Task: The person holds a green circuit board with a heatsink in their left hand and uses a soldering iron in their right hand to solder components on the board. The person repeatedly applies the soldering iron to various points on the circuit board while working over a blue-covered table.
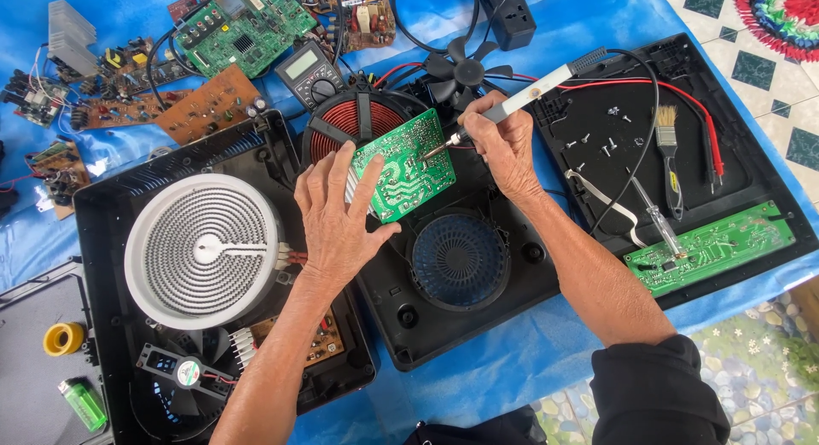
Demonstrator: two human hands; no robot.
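My left hand [341, 210] grips a green circuit board [408, 163] by its left edge, tilting it over an opened black cooker base [444, 325]. My right hand [503, 142] holds a grey-handled soldering iron [520, 95] like a pen, its tip touching the board's upper right area. The iron's black cable runs off to the right. A red copper coil [341, 119] lies just behind the board, and a round blue-grey fan grille [461, 259] sits below it.
A white round heating element [200, 249] sits in a second open cooker at left. A multimeter [309, 69], loose boards and a black fan [465, 69] lie at the back. On the right, a black cover [751, 168] holds screws, a brush [670, 155], a screwdriver and another green board [708, 247]. Solder roll [64, 337] and lighter [84, 402] lie lower left.
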